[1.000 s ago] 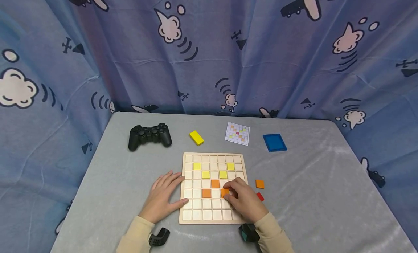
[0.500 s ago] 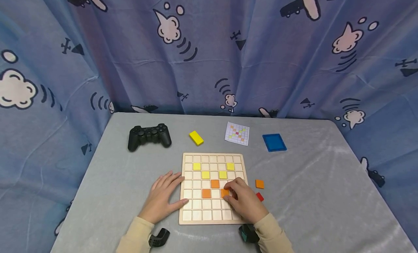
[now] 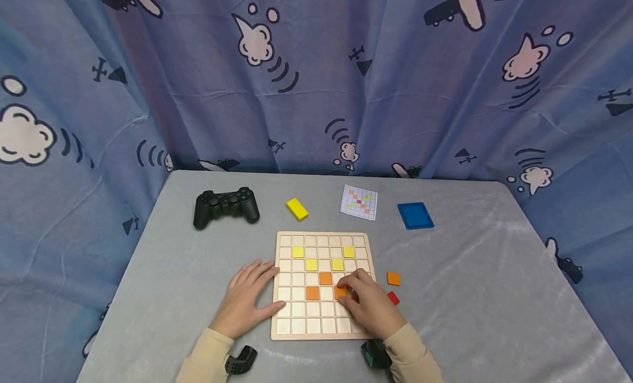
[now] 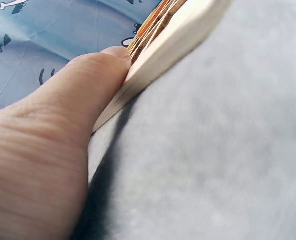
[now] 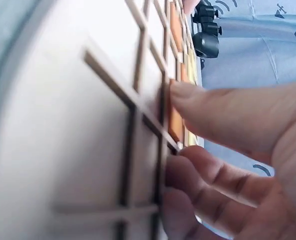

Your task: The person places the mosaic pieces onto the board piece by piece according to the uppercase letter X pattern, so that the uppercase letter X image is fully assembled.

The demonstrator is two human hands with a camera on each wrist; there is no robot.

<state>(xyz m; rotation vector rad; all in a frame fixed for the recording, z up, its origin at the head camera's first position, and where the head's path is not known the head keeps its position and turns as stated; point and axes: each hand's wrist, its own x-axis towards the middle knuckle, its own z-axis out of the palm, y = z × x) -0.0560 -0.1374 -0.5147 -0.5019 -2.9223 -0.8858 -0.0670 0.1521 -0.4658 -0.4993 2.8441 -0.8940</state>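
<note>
The wooden grid board point(image 3: 292, 322) lies on the grey table, with several yellow tiles point(image 3: 311, 265) and two orange tiles point(image 3: 312, 293) set in its cells. Over its right half, my right hand point(image 3: 373, 303) pinches another orange tile point(image 3: 340, 292) between thumb and forefinger, at a cell of the grid. In the right wrist view the thumb touches that tile point(image 5: 175, 120), and the other fingers curl beside it. My left hand point(image 3: 249, 298) rests at the board's left edge, fingers spread. The left wrist view has its thumb point(image 4: 100, 75) on the board's rim point(image 4: 153, 65).
Right of the board lie a loose orange tile point(image 3: 393, 278) and a red tile point(image 3: 393, 298), partly hidden by the hand. Along the back are a black game controller point(image 3: 226, 207), a yellow block point(image 3: 297, 209), a printed pattern card point(image 3: 359, 202) and a blue square tray point(image 3: 416, 216).
</note>
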